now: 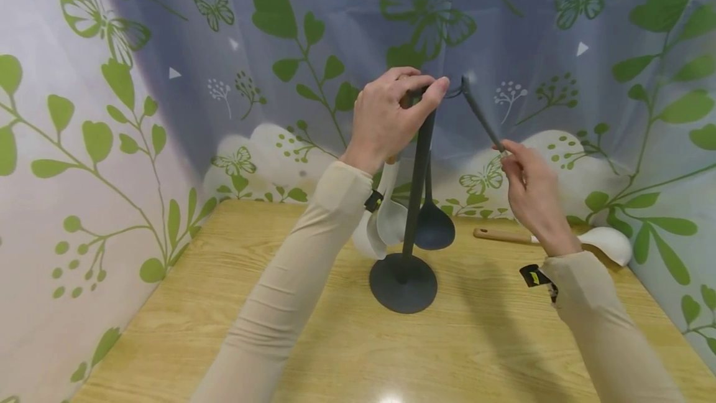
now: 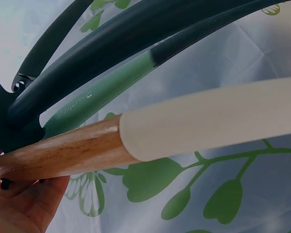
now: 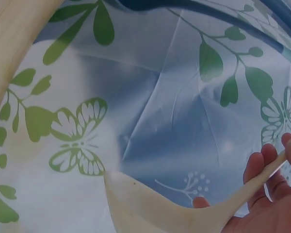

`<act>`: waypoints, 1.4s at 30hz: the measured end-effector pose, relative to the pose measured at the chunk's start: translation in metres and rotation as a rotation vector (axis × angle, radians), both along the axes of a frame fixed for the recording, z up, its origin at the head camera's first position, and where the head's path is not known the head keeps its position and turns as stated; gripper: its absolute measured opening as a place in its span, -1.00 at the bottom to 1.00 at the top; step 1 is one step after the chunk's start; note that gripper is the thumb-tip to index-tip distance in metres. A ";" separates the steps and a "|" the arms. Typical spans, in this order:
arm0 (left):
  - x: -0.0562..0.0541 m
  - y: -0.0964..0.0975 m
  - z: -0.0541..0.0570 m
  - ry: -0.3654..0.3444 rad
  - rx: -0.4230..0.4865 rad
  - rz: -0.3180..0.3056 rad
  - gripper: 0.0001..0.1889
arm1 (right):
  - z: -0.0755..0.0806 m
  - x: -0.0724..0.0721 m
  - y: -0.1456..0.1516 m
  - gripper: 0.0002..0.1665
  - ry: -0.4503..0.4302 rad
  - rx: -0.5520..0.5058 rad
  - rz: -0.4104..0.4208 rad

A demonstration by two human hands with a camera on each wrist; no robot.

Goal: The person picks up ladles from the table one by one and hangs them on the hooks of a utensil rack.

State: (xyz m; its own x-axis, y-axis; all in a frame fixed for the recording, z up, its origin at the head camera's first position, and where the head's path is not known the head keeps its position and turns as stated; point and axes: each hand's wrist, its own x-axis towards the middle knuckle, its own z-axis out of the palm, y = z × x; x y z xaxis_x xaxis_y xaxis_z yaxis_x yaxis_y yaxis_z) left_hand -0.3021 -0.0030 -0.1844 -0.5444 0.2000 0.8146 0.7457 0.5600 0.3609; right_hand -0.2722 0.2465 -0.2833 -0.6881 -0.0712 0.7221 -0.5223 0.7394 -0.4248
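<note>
My left hand (image 1: 386, 111) grips the top of a dark utensil stand (image 1: 416, 191), whose round base (image 1: 403, 285) sits on the table. In my right hand (image 1: 528, 188) is a utensil with a dark handle (image 1: 482, 114) and a broad cream head (image 3: 155, 208); the fingers curl round its neck. The handle's end meets the rack at the stand's top, by a notch in the left wrist view. A dark ladle (image 1: 435, 227) and white utensils (image 1: 391, 219) hang from the stand. Close to the left fingers is a wooden handle (image 2: 68, 150), beside a green handle (image 2: 102, 92).
On the wood-grain table (image 1: 224, 310), a white ladle (image 1: 606, 244) with a wooden handle lies at the right rear. A curtain (image 1: 335, 11) with leaves and butterflies surrounds the table at the back and sides.
</note>
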 end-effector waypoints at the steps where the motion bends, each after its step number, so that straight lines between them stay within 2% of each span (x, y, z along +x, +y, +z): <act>1: 0.000 0.000 0.000 0.007 0.004 -0.003 -0.63 | 0.001 -0.001 0.002 -0.58 0.018 0.007 -0.007; 4: -0.001 0.000 0.000 0.024 0.012 -0.010 -0.63 | 0.003 -0.002 0.005 -0.59 0.039 0.012 -0.032; 9: -0.001 0.000 0.000 0.009 0.013 -0.014 -0.63 | 0.004 -0.002 0.010 -0.59 0.062 0.006 -0.058; 17: -0.002 0.001 -0.002 0.033 0.012 -0.015 -0.64 | 0.008 -0.003 0.013 -0.65 0.180 0.050 -0.110; 20: -0.002 0.001 -0.002 0.037 0.011 -0.012 -0.65 | 0.010 -0.003 0.012 -0.66 0.175 0.046 -0.109; 26: -0.001 0.000 -0.002 0.033 0.011 -0.009 -0.65 | -0.002 -0.003 0.002 -0.62 0.104 0.053 -0.065; 30: -0.001 0.001 -0.003 0.019 0.009 -0.006 -0.64 | -0.016 -0.005 -0.011 -0.64 0.070 0.071 0.005; 33: 0.000 0.000 -0.003 -0.004 0.008 -0.006 -0.64 | -0.023 -0.006 -0.020 -0.67 0.005 0.051 0.072; 38: 0.000 0.001 -0.003 -0.007 0.010 -0.010 -0.64 | -0.025 -0.005 -0.030 -0.68 -0.154 0.006 0.126; 42: 0.000 0.001 -0.002 0.018 0.010 -0.018 -0.64 | -0.024 -0.005 -0.034 -0.67 -0.183 0.014 0.151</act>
